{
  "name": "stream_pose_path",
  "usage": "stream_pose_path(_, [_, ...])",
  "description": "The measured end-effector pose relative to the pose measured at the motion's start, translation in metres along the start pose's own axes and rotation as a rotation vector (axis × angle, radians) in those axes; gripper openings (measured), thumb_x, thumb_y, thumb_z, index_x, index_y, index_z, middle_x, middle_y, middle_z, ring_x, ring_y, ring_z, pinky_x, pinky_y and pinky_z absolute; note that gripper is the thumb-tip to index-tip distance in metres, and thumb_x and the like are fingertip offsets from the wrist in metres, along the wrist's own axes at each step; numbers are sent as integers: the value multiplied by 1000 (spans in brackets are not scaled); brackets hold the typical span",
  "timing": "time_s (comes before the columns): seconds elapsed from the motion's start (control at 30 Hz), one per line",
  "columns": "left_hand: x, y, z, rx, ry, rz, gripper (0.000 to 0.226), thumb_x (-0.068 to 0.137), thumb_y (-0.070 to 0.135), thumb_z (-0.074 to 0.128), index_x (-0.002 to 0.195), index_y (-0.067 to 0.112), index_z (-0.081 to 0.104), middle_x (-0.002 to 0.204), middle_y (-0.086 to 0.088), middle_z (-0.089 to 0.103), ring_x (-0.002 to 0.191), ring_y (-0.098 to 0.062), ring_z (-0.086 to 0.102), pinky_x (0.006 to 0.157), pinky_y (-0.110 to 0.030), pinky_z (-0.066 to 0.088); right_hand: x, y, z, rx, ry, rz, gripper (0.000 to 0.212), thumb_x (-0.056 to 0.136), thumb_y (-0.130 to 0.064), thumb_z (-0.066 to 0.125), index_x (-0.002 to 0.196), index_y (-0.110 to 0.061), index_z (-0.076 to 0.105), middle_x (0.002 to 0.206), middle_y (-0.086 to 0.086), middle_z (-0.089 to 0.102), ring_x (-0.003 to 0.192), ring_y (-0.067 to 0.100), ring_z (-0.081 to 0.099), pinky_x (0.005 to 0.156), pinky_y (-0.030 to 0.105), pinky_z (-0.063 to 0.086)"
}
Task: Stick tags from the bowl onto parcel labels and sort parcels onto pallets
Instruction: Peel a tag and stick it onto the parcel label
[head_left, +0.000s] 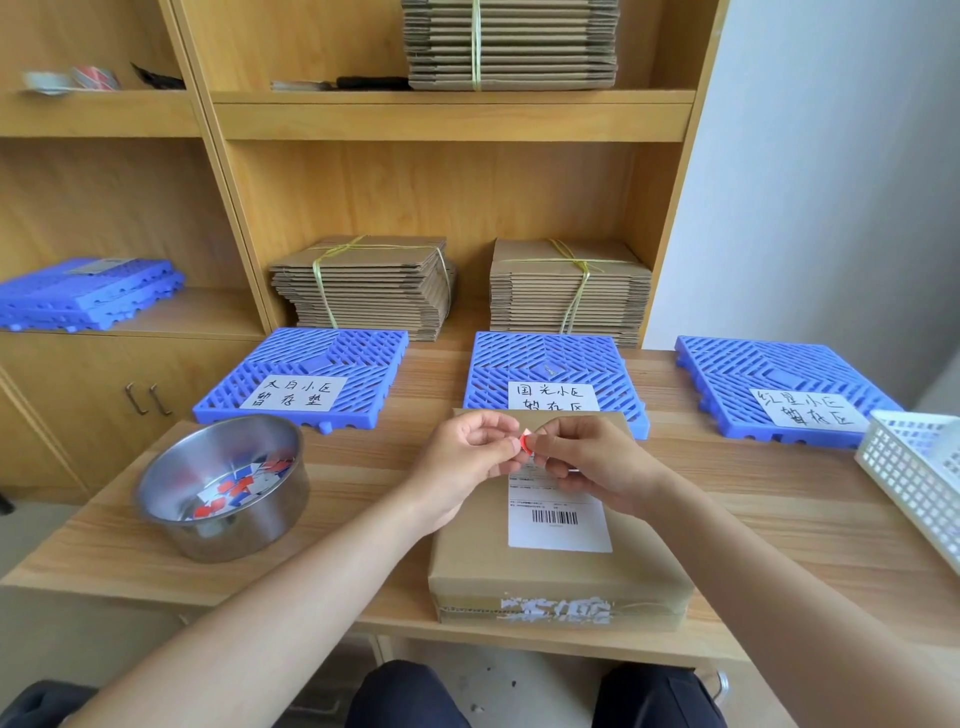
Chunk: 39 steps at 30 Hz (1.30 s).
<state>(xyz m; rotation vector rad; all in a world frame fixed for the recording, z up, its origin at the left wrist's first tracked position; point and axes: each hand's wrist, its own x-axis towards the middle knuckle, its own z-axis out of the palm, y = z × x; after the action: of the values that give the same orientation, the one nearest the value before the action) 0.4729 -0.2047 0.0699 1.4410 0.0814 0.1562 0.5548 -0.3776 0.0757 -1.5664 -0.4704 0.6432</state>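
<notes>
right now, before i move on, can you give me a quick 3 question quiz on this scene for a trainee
1. True or false: the round steel bowl holds only red tags.
2. How many blue slatted plastic pallets lie on the wooden table? A two, B three, C five.
3. What do the left hand and right hand pinch together over the brown cardboard parcel?
Key: 1 false, blue tags lie in it too. 2 B. 3 a small red tag.
</notes>
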Motion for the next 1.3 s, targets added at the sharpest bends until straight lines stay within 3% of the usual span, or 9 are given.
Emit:
stream_pose_path(0.23, [-1, 0, -3, -156, -85, -148, 15, 96, -4, 58, 108, -6, 67, 89, -19, 73, 81, -19, 71, 81, -29, 60, -1, -3, -2, 27, -68, 5, 28, 85, -22, 77, 99, 1, 68, 84, 13, 64, 62, 12, 44, 52, 23, 31])
stream_pose_path(0.8, [2, -3, -7, -201, -101, -160, 23, 95, -2, 60, 116, -12, 63, 96, -23, 72, 84, -20, 71, 77, -29, 59, 2, -7, -3, 11, -89, 42, 16, 91, -17, 73, 95, -4, 66, 77, 8, 63, 61, 11, 46, 54, 24, 34])
stream_pose_path(1.1, [2, -1, -5, -156, -85, -164, 9, 95, -1, 60, 99, -4, 68, 83, -16, 73, 74, -19, 71, 73, -27, 60, 4, -5, 3, -52, 7, -17, 14, 90, -16, 74, 87, -5, 65, 73, 9, 57, 59, 13, 45, 53, 24, 37])
stream_pose_path(1.3, [1, -2, -4, -127, -66, -145, 9, 95, -2, 60, 99, -6, 67, 80, -15, 72, 73, -20, 69, 72, -28, 59, 4, -4, 5, -77, 28, -39, 14, 89, -15, 74, 84, -7, 64, 68, 4, 58, 57, 12, 44, 51, 22, 38])
